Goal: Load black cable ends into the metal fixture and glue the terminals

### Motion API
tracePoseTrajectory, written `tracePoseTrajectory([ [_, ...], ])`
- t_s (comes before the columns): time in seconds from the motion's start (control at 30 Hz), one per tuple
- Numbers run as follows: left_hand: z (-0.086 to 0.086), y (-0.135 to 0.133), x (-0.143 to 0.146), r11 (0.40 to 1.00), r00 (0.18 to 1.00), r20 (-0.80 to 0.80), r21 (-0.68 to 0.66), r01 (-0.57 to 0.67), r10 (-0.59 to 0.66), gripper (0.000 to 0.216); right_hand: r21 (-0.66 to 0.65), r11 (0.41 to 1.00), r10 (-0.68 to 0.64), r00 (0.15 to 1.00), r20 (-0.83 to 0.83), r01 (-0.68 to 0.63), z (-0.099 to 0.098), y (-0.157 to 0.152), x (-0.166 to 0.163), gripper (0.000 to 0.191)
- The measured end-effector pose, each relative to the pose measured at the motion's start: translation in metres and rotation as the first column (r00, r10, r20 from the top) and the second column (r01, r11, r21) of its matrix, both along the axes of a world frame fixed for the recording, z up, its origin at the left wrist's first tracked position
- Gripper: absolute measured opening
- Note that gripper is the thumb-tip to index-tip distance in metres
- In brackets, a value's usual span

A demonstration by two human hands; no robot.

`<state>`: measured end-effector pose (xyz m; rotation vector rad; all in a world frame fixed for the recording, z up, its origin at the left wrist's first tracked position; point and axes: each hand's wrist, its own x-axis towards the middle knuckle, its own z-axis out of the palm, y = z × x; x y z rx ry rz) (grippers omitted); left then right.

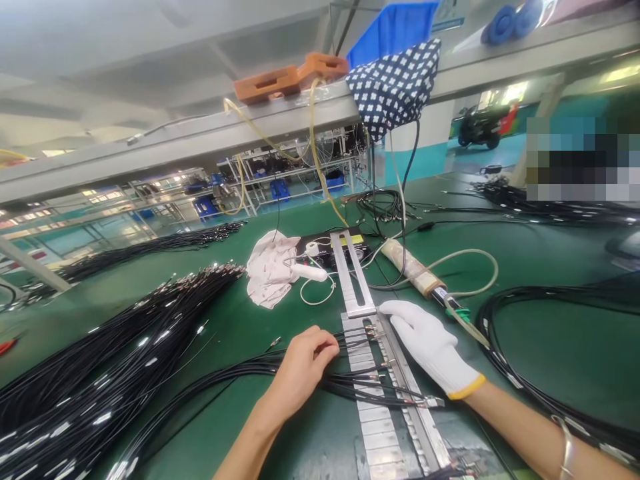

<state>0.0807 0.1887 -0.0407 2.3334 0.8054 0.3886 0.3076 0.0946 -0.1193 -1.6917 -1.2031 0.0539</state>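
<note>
My bare left hand [310, 360] is closed, thumb and fingers pinched around a black cable at the left side of a slotted metal fixture [370, 407]. Several black cables [350, 387] lie across the fixture, their metal connector ends [373, 331] along its right rail. My right hand [425, 343], in a white knit glove with a yellow cuff, rests beside the top of that rail. Its fingers are stretched out and hold nothing visible; the fingertips are close to a slotted metal plate [363, 310] at the fixture's far end.
Thick bundles of black cables [150, 333] cover the left of the green table [280, 413]. Coiled cables [495, 327] lie at the right. Behind the fixture are a crumpled cloth [273, 270], a black control box [323, 250] and a wrapped handle [407, 267]. A shelf beam [200, 133] crosses above.
</note>
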Motion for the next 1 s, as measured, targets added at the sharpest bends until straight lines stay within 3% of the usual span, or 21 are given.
tracePoseTrajectory([
  [0.23,-0.003,0.004,0.001,0.994,0.998,-0.046,0.106,-0.038,0.043,0.031,-0.022,1.0,0.003,1.0,-0.027,-0.004,0.0,0.0,-0.001,0.034],
  [0.43,-0.01,0.006,0.001,0.974,0.963,-0.226,0.2,-0.103,0.148,0.035,-0.038,0.999,0.004,0.999,-0.039,-0.005,0.001,-0.001,-0.002,0.034],
  [0.83,-0.005,-0.002,0.004,0.948,0.893,-0.42,0.318,-0.025,0.164,0.032,-0.007,1.0,0.026,0.999,-0.037,-0.027,-0.001,0.0,0.001,0.033],
  [1.0,-0.007,-0.003,0.004,0.943,0.891,-0.423,0.332,-0.019,0.167,0.032,0.012,0.999,0.042,0.999,-0.033,-0.042,-0.002,-0.001,0.001,0.033],
])
